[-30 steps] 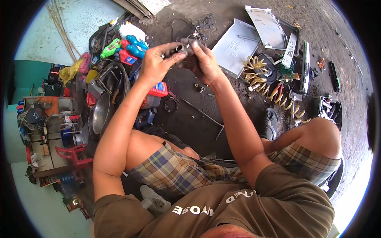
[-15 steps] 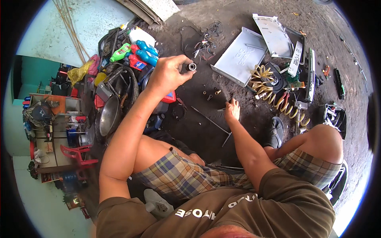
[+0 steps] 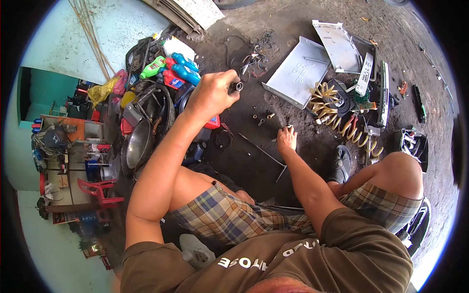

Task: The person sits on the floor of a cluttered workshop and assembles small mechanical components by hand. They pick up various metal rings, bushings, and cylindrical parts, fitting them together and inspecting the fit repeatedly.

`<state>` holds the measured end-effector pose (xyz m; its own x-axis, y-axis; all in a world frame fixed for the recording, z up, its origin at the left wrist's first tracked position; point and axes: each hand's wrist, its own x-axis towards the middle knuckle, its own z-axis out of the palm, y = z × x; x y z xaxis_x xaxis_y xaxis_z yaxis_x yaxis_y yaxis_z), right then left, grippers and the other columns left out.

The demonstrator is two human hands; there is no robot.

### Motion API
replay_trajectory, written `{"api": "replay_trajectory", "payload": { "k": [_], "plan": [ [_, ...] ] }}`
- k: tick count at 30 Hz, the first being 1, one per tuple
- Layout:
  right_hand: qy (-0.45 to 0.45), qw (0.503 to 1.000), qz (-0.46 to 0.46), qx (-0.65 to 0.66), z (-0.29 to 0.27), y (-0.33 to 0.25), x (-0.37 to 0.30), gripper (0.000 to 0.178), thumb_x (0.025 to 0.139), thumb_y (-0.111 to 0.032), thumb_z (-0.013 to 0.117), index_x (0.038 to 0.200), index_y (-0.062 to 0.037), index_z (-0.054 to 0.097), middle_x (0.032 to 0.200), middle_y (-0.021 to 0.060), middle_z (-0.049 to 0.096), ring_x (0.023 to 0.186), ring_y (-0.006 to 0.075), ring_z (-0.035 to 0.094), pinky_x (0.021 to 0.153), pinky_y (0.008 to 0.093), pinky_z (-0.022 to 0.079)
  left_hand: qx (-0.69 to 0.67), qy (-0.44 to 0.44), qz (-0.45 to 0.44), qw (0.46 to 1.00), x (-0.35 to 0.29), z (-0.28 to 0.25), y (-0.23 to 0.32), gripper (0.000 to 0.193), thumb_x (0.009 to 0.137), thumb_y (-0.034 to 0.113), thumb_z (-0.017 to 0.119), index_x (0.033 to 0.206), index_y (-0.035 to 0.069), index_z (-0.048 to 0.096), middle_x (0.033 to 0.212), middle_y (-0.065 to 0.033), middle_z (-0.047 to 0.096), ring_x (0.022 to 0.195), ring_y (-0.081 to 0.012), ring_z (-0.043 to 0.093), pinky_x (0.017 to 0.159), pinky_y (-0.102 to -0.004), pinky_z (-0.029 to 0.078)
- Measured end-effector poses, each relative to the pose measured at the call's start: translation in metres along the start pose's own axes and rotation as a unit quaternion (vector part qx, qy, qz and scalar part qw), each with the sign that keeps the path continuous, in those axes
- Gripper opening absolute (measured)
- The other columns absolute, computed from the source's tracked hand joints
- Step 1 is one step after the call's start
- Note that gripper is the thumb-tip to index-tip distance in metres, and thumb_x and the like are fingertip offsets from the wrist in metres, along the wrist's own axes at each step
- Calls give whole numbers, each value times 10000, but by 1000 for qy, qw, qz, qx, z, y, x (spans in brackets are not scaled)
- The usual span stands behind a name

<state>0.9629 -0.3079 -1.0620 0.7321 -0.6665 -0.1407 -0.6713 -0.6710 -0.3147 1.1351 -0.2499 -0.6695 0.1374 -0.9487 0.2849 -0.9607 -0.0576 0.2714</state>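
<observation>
Now that the right hand (image 3: 287, 140) has dropped from the dark hollow cylinder (image 3: 238, 87) to the floor (image 3: 254, 100), fingers half curled (whether gripping anything, one cannot tell), the left hand (image 3: 210, 95) alone holds it, fingers wrapped round, left of the silver tray (image 3: 297, 72).

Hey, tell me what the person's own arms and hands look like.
The left hand and right hand are bare, without gloves, and no watch or bracelet shows on either wrist. Both forearms are uncovered. Short brown sleeves end above the elbows, part of a brown shirt with white lettering.
</observation>
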Motion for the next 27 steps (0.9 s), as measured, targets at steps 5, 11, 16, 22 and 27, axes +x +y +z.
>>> {"api": "replay_trajectory", "payload": {
  "k": [5,11,16,22,27],
  "plan": [
    [48,998,26,43,-7,-16,10,127,940,-151,572,1058,-109,596,1030,125,740,1191,312,581,948,468,447,-11,-7,-32,999,-4,3,-13,242,774,51,812,987,17,702,830,-138,728,659,-223,680,627,-347,533],
    [106,883,-25,456,-112,-69,49,387,969,-260,684,1152,40,520,972,319,700,940,519,668,776,527,535,-1,-6,-58,998,-6,-2,-19,224,796,53,800,1002,20,719,782,-123,720,626,-187,656,601,-331,515],
    [126,720,-155,664,-214,-82,82,317,987,-246,723,1159,-12,596,804,35,651,695,95,587,589,310,483,19,19,-62,998,-7,-3,-24,229,797,51,799,1011,20,724,744,-131,706,595,-172,632,577,-335,500],
    [38,786,-208,580,-286,-66,70,297,941,-283,777,1018,-2,720,636,21,604,535,86,565,496,300,437,5,-1,-102,995,-2,-7,-22,254,795,58,809,1034,26,732,722,-126,689,561,-130,541,540,-329,455],
    [19,870,-211,446,-319,-73,53,292,917,-255,773,1061,-6,729,701,101,674,596,151,594,604,367,495,-1,-2,-99,995,-1,-7,-20,271,792,68,815,1046,25,733,735,-129,691,561,-139,533,551,-330,465]
  ]
}}
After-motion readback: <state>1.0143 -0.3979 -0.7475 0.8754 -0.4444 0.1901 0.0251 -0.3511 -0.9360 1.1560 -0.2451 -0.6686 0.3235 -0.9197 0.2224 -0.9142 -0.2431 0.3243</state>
